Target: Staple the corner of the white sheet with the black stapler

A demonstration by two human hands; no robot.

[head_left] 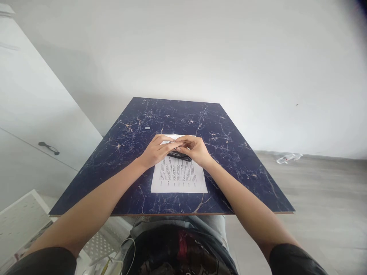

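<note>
Paper [179,185] printed with dark text lies near the center of the frame in the head view, flat on a blue, marble-patterned table [172,110]. Over its upper part, a person's left hand [157,149] and right hand [197,149] meet, fingers bent and tips together above a black object [180,155] at mid-frame. Whether either hand grips the object cannot be told, as the fingers hide much of it; the right thumb sits near its edge. A small gray piece [147,128] lies on the table, above and left of the hands. At the frame's left stands a white cabinet [43,95] with a dark handle [48,148]; at right, clear plastic packaging [289,158] lies on the gray floor [301,191].
</note>
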